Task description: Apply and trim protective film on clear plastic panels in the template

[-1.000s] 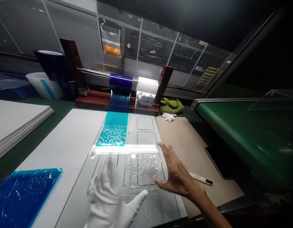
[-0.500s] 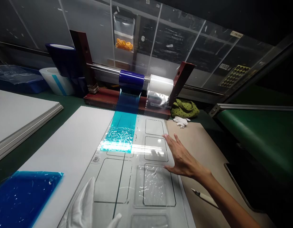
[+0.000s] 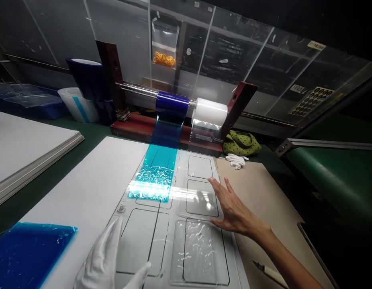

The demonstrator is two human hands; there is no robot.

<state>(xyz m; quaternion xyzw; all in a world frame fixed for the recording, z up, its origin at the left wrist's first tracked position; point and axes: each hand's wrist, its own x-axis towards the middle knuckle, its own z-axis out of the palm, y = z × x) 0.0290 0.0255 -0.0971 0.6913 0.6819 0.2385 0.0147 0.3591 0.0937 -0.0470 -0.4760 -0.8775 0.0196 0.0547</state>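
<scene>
Dark green worktop [image 3: 74, 154] runs beneath the boards, with a dark-red roll stand [image 3: 131, 125] at the back carrying a blue film roll [image 3: 172, 106] and a clear film roll [image 3: 210, 111]. From my remote head view, the wrinkled clear film sheet [image 3: 193, 251] lies on the grey board with black outlines [image 3: 137, 241], between my two hands, its long axis seeming to run away toward the stand. My bare right hand [image 3: 236, 208] is nearer: its thumb tip is just beside the sheet's far right corner, so the film lies nearside and left of those fingers. They are spread wide, holding nothing; contact I cannot tell. My white-gloved left hand [image 3: 98, 257] has its fingers together, thumb apart, nothing visible between.
</scene>
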